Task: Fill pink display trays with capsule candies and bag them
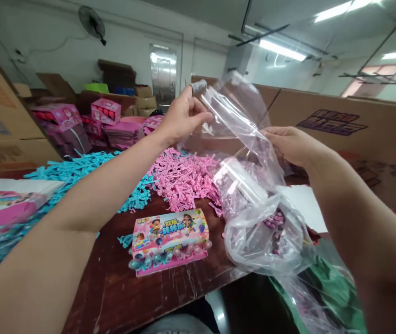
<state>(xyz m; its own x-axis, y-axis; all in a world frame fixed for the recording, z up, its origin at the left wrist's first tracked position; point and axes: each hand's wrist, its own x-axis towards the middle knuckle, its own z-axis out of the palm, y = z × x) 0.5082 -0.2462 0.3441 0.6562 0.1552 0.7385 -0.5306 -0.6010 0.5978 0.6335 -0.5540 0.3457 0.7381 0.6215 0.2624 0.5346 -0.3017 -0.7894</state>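
Observation:
Both arms reach forward over the table, with a clear plastic bag [239, 113] stretched between the hands. My left hand [187, 113] pinches the bag's left side, and a grey patterned wrap covers one fingertip. At the right side, my right hand [286, 141] grips the film between thumb and fingers. Below the hands stands a larger plastic bag [263, 232] with its mouth turned down and small purple pieces inside. A colourful cartoon-printed display box [172, 232] lies in front of me, with a row of pink and blue capsules along its front edge.
Heaps of pink plastic pieces [187, 178] and blue plastic pieces [75, 169] cover the table's far side. A white and pink box stack [9, 199] is at left. A large carton [351, 134] walls the right; pink boxes [105, 111] stand behind. Green sacking [337, 287] hangs at lower right.

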